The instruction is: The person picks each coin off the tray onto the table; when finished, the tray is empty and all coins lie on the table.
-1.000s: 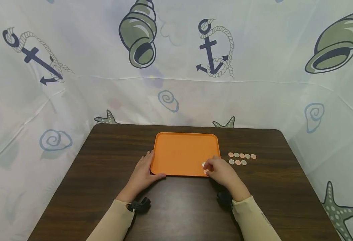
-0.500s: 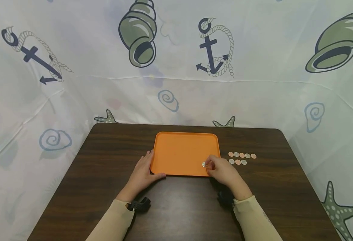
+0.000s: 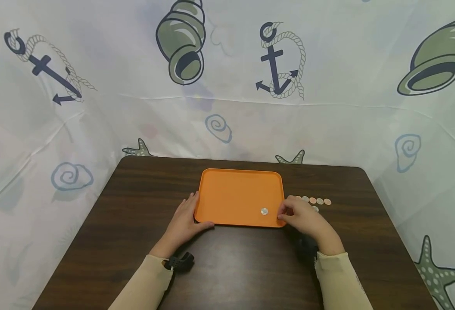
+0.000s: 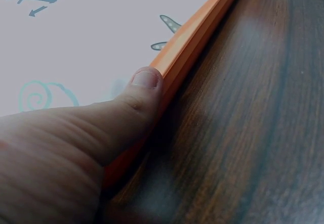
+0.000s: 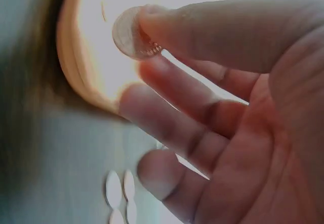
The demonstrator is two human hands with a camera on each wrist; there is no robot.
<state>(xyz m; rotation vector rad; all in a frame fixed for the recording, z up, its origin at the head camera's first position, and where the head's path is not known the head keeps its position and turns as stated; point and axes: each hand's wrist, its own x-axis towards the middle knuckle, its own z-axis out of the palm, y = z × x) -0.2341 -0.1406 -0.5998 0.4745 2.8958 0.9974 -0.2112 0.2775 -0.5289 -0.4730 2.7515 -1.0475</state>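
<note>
An orange tray (image 3: 235, 189) lies on the table, with one silver coin (image 3: 264, 211) flat near its front right part. My right hand (image 3: 305, 217) is over the tray's front right corner, pinching a coin (image 5: 129, 34) between thumb and fingertips. That coin is tilted, its ridged edge showing in the right wrist view. At the tray's front left corner rests my left hand (image 3: 182, 221). Its fingers stretch along the left side and its thumb (image 4: 144, 82) presses the front rim.
To the right of the tray, a row of copper and silver coins (image 3: 320, 201) lies on the dark wooden table (image 3: 227, 267). My right hand partly hides a second row in front of it. Behind the table hangs a printed cloth (image 3: 235, 86).
My right hand has picked up the copper coin near the silver one and moved right with it to the tray's corner. The left hand has stayed in place.
</note>
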